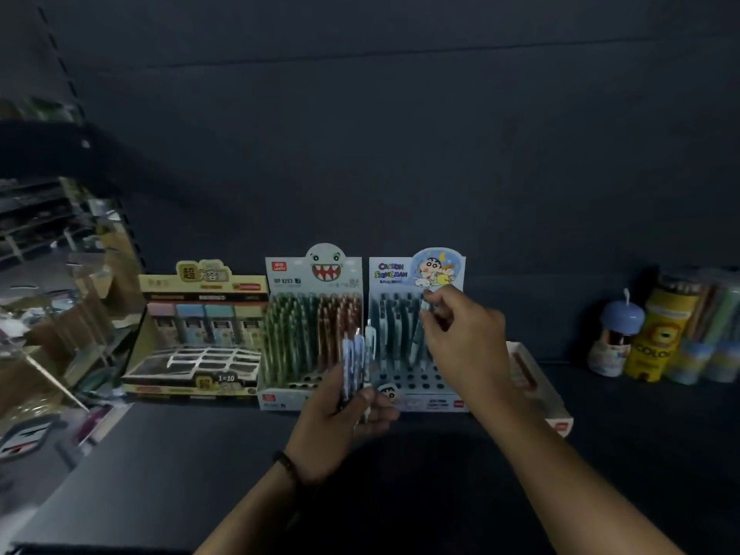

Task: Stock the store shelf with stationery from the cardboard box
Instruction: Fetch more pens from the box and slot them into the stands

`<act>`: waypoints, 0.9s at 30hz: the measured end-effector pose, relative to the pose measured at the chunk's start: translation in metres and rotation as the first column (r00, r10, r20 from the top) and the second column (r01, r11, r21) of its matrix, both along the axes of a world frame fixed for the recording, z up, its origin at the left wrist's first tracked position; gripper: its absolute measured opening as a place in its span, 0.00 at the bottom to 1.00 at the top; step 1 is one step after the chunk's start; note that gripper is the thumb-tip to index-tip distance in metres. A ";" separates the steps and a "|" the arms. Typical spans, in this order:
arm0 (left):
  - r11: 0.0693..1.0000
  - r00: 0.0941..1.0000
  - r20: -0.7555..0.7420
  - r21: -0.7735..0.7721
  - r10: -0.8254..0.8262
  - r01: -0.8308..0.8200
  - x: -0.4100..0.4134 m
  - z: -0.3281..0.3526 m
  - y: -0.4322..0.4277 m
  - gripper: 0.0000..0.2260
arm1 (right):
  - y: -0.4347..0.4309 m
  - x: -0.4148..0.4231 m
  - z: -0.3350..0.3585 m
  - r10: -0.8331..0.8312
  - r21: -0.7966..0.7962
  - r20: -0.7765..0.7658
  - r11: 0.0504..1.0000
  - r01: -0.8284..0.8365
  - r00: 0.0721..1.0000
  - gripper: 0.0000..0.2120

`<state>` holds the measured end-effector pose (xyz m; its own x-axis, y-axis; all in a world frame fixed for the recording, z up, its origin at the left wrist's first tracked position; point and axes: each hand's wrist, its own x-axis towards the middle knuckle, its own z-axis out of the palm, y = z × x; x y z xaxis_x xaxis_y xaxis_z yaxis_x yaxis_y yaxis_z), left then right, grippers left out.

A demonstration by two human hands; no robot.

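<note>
My left hand grips a small bunch of blue-and-white pens, held upright in front of the displays. My right hand pinches a single pen by its top, over the Crayon Shin-chan pen display. That display stands on the dark shelf; its back rows hold pens and its front holes are bare. The cardboard box is not in view.
A shark-faced pen display, mostly filled, stands left of the Shin-chan one. Further left is a yellow display of small boxes. A low white box lies at right, and tubs of coloured pencils stand far right.
</note>
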<state>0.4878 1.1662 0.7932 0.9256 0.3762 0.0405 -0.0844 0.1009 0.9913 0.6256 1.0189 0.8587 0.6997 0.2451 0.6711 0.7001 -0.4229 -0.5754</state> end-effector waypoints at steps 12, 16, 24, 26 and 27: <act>0.993 0.992 0.072 -0.047 -0.102 0.106 0.015 -0.003 0.015 0.14 | 0.019 0.007 -0.006 -0.099 -0.268 -0.164 0.962 0.053 0.981 0.05; 0.997 0.994 0.076 -0.006 -0.082 0.083 0.013 -0.005 0.015 0.14 | 0.013 0.000 -0.004 -0.068 -0.213 -0.171 0.976 0.030 0.983 0.09; 0.996 0.989 0.117 0.032 -0.088 0.085 0.010 -0.007 0.017 0.15 | 0.015 -0.031 -0.003 0.252 0.078 -0.267 0.968 -0.240 0.930 0.15; 0.993 0.989 0.117 0.077 -0.094 0.085 0.008 -0.007 0.017 0.15 | 0.022 -0.032 -0.004 0.278 0.070 -0.260 0.961 -0.269 0.925 0.18; 0.992 0.989 0.115 0.098 -0.096 0.085 0.008 -0.007 0.017 0.15 | 0.025 -0.032 -0.004 0.280 0.058 -0.254 0.960 -0.274 0.926 0.19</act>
